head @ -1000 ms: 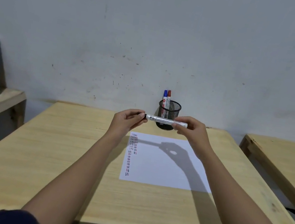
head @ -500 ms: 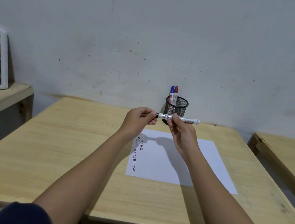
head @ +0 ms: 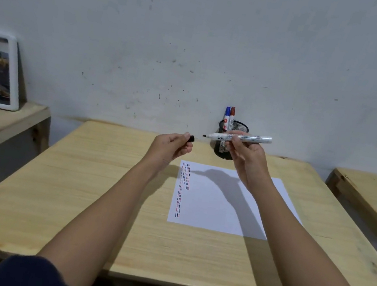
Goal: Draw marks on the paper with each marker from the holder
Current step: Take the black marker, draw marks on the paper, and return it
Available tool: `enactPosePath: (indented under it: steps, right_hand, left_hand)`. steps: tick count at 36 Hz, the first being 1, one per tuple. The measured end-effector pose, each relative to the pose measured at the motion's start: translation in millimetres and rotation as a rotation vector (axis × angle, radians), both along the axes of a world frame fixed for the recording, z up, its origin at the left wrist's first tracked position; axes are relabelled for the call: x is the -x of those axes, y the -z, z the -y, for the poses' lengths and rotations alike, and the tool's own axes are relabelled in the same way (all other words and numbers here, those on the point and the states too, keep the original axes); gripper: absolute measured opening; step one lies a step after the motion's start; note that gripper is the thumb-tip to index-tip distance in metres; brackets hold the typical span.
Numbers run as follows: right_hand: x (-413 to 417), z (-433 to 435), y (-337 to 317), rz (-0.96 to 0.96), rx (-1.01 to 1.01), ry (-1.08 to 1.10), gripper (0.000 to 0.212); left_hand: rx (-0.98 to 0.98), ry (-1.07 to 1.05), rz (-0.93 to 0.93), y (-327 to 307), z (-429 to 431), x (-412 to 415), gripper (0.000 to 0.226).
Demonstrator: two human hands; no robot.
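Above the worktop [head: 98,190], the right hand [head: 246,157] grips an uncapped marker [head: 238,138], its label too blurred to read; the left hand [head: 170,148] pinches its black cap [head: 191,138]. The marked paper [head: 221,206] lies below, the mesh holder [head: 232,139] behind.

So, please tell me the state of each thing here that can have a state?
black marker: uncapped, held level in right hand, tip pointing left
cap: off, pinched in left hand
blue marker: capped, upright in holder
red marker: capped, upright in holder
paper: flat on table, dashes down its left side
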State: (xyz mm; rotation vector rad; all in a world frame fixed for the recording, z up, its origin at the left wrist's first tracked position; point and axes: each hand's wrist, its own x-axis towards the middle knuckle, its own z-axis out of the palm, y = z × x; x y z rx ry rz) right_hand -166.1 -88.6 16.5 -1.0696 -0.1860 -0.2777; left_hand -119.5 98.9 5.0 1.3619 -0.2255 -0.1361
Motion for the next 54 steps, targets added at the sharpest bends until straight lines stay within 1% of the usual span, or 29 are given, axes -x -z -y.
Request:
enactPosePath:
  steps: [2,3,6,9,11,16,19,24,28,30,32,33,35,36,40,42,45,47,50,52,54]
  right_hand:
    - [2,7,-2,-0.024,-0.096,0.044,0.015]
    - [3,10,-2,-0.042,-0.132,0.069,0.014]
    - [4,13,5,-0.086,-0.158,0.100,0.011]
    - [4,5,17,-0.119,-0.135,0.110,0.008]
    - [3,-1,25,-0.143,-0.114,0.131,0.008]
    - [4,-11,38,-0.190,-0.047,0.171,0.009]
    - [5,-12,40,-0.203,-0.020,0.188,0.010]
    - [5,-12,42,-0.216,-0.011,0.203,0.010]
    - [7,-12,43,-0.221,0.009,0.210,0.011]
    - [7,-13,45,-0.218,0.041,0.214,0.009]
    - [7,-15,48,-0.210,0.106,0.219,0.008]
    - [8,-17,49,-0.210,0.141,0.226,0.011]
    - [9,-21,52,-0.213,0.199,0.239,0.015]
    - [10,-24,54,-0.216,0.218,0.239,0.016]
    - [12,-38,59,-0.237,0.201,0.207,0.014]
    - [13,-45,63,-0.242,0.186,0.207,0.014]
    - [18,-54,69,-0.242,0.244,0.241,0.018]
    - [19,-59,71,-0.258,0.304,0.282,0.020]
    - [21,-63,72,-0.304,0.370,0.335,0.021]
    - [22,-65,71,-0.327,0.404,0.341,0.018]
    - [24,-67,71,-0.324,0.446,0.335,0.015]
  left_hand:
    - [-0.031,-0.006,-0.067,4,-12,-5,0.017]
    - [-0.109,-0.006,-0.066,8,-19,-7,0.017]
    - [-0.447,-0.027,0.008,20,-30,-11,0.018]
    - [-0.755,-0.105,0.081,31,-29,-8,0.010]
    - [-0.849,-0.128,0.115,36,-26,-6,0.009]
    - [-1.006,-0.100,0.185,44,-20,-7,0.012]
    - [-1.030,-0.106,0.220,47,-17,-7,0.012]
    - [-1.016,-0.102,0.248,52,-14,-6,0.015]
    - [-1.026,-0.102,0.244,54,-15,-4,0.024]
    - [-1.023,-0.123,0.234,53,-16,0,0.020]
    - [-1.003,-0.155,0.223,53,-17,5,0.027]
    - [-0.986,-0.171,0.230,54,-18,8,0.032]
    - [-0.956,-0.180,0.255,58,-21,17,0.050]
    - [-0.949,-0.169,0.268,59,-23,24,0.055]
    - [-0.971,-0.082,0.400,68,-29,51,0.048]
    - [-0.991,-0.027,0.450,71,-30,60,0.051]
    - [-1.020,0.029,0.506,76,-32,65,0.051]
    - [-1.080,0.060,0.550,78,-32,64,0.052]
    - [-1.155,0.090,0.545,82,-33,63,0.060]
    - [-1.179,0.099,0.529,83,-33,63,0.068]
    - [-1.197,0.106,0.517,84,-32,63,0.070]
